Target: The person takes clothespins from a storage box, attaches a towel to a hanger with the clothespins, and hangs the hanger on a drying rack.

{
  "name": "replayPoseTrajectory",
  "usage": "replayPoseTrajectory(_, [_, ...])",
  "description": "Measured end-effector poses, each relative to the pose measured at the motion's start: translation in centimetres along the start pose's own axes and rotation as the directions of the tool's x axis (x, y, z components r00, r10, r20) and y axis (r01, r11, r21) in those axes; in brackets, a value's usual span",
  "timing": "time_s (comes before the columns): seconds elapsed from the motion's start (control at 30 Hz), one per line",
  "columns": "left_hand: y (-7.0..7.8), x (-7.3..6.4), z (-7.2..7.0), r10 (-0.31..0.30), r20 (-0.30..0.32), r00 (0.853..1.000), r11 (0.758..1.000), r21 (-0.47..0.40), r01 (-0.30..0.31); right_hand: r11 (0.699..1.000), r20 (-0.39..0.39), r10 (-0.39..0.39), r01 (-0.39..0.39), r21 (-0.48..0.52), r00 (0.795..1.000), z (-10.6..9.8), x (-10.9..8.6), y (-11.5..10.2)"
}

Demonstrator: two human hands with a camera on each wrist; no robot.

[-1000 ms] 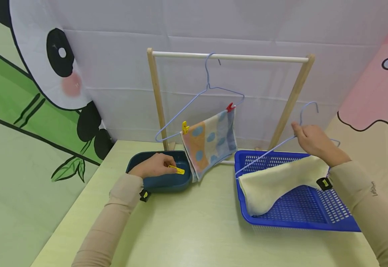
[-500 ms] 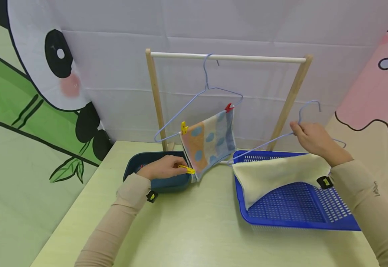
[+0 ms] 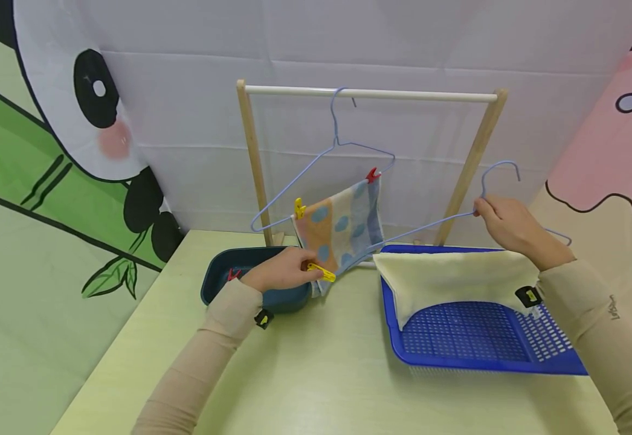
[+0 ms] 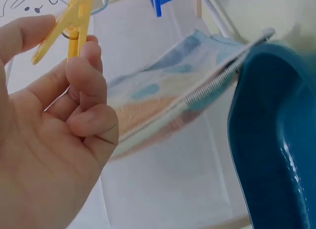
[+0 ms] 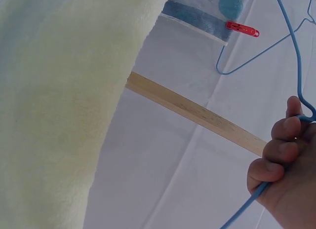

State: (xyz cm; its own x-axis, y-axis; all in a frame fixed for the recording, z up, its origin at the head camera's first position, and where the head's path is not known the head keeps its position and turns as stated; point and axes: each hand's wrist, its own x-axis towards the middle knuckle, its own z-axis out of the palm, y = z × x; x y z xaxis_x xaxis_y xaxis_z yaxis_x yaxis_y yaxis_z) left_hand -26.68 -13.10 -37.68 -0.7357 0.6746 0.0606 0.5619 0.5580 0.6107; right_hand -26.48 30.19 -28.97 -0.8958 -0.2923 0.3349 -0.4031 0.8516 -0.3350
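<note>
My left hand (image 3: 283, 270) pinches a yellow clothespin (image 3: 324, 273) between thumb and fingers; the left wrist view shows its handles squeezed by the fingertips. My right hand (image 3: 517, 229) grips a blue wire hanger (image 3: 430, 225) just below its hook. Over that hanger's lower bar hangs a pale yellow towel (image 3: 457, 278), above the blue basket (image 3: 474, 364). The clothespin is left of the towel and apart from it. In the right wrist view, my fingers curl round the hanger wire (image 5: 298, 66), and the towel (image 5: 64, 110) fills the left side.
Behind stands a wooden rack with a white rail (image 3: 430, 95). A second blue hanger (image 3: 302, 173) hangs there, bearing a patterned towel (image 3: 343, 223) with a yellow clothespin (image 3: 299, 209) and a red clothespin (image 3: 373, 175). A dark teal bin (image 3: 207, 275) with a red clothespin inside stands left.
My left hand has moved right with the yellow clothespin, from over the bin to in front of the patterned towel. My right hand has raised the hanger slightly, its left end shifting left and up.
</note>
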Motion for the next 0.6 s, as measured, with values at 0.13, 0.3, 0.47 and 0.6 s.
replayPoseTrajectory(0.13, [0.4, 0.8, 0.3, 0.011, -0.025, 1.000, 1.000, -0.010, -0.011, 1.000, -0.004, -0.004, 0.004, -0.001, 1.000, 0.0, 0.0, 0.1])
replayPoseTrajectory(0.3, [1.0, 1.6, 0.6, 0.054, -0.054, 0.997, 0.998, -0.021, -0.055, 1.000, 0.003, -0.009, 0.009, -0.003, 1.000, 0.2, 0.0, 0.0])
replayPoseTrajectory(0.47, [1.4, 2.4, 0.8, 0.072, -0.086, 0.994, 0.997, -0.007, -0.073, 1.000, 0.008, -0.011, 0.011, -0.003, 1.000, 0.2, 0.0, -0.2])
replayPoseTrajectory(0.6, [1.8, 2.7, 0.8, 0.087, -0.106, 0.991, 0.995, -0.040, -0.091, 1.000, 0.009, -0.007, 0.007, 0.001, 1.000, 0.2, -0.1, -0.2])
